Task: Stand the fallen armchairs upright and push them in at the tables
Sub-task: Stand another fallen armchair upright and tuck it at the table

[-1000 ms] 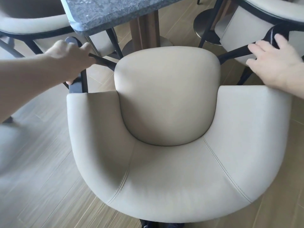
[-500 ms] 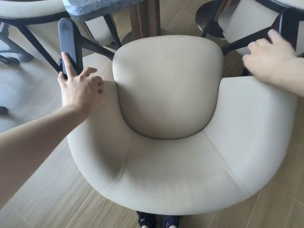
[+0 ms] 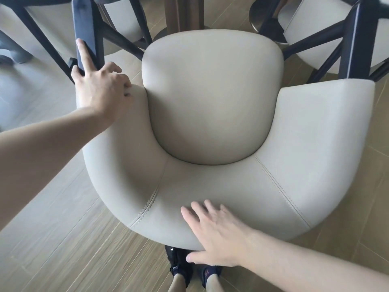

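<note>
No text, label, brand or number can be read; a reddish mark on one dark sock [image 3: 207, 271] is too blurred.

Soft even daylight, edges bowed, slight blur

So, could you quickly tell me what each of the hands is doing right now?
Left hand: open, forefinger along the dark wooden arm post.
Right hand: open, flat on the cream leather armchair.

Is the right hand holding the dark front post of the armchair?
No, the right hand lies flat with straight fingers on the curved cream backrest of the armchair, far from the dark post.
</note>
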